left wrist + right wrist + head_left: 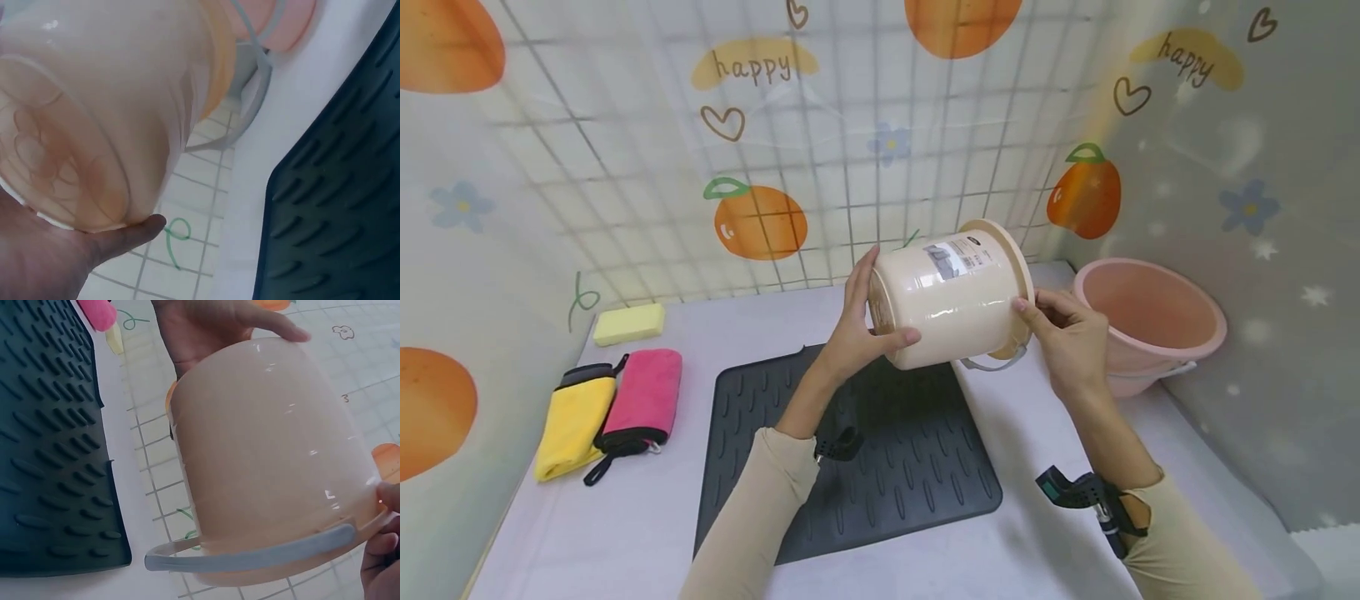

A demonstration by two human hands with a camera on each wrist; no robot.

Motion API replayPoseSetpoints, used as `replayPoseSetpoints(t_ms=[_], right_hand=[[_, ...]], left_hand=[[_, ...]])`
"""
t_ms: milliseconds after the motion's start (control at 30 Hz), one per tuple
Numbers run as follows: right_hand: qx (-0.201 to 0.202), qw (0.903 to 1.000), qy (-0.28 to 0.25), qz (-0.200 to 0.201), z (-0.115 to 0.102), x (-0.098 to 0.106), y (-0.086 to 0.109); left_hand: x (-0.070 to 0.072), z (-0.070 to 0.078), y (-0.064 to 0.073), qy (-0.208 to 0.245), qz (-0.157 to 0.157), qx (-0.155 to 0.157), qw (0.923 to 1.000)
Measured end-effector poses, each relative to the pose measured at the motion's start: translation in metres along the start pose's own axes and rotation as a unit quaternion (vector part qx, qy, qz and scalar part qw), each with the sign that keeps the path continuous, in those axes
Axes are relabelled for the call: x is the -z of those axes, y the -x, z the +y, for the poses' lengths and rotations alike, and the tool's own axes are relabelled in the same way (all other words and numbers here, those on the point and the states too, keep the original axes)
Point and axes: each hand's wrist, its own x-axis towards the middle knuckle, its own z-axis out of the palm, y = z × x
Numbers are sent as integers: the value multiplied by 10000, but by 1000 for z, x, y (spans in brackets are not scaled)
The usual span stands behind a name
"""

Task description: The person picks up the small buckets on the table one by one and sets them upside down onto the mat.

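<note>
A cream bucket (951, 292) with a printed label is held up in the air, tipped on its side, its rim toward the right. My left hand (856, 321) grips it around the base, thumb on the near side and fingers at the far edge. The right hand (1071, 337) pinches the rim between thumb and curled fingers. The grey handle (250, 553) hangs loose below the rim. In the left wrist view the bucket's ringed bottom (56, 156) shows. The inside of the bucket is mostly hidden.
Below the bucket lies a black ridged mat (887, 467) on the white table. A pink bucket (1150, 333) stands upright at the right by the wall. At the left are a yellow cloth (574, 425), a pink cloth (643, 390) and a pale yellow sponge (628, 324).
</note>
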Motion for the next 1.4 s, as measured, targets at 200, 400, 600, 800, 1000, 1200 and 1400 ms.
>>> replayPoseSetpoints(t_ms=[200, 400, 600, 800, 1000, 1200, 1400], right_hand=[[-35, 9985, 323, -445, 3, 1, 4], [334, 9931, 438, -1034, 1, 0, 8], [785, 9847, 754, -1360, 1, 1, 10], [1396, 9498, 1985, -1977, 15, 11, 21], [1695, 9310, 2402, -2164, 29, 23, 32], [1884, 9152, 2504, -2536, 34, 21, 46], [2081, 9085, 2216, -2866, 42, 17, 59]], left_hand=[[8, 5, 2, -30, 86, 22, 10000], [24, 13, 8, 78, 209, 65, 9997], [42, 32, 21, -119, 390, -11, 9992], [77, 51, 55, -375, 804, -245, 9958], [97, 59, 76, -358, 964, -42, 9947], [104, 61, 90, -185, 979, 23, 9950], [112, 71, 100, 5, 953, -41, 9954]])
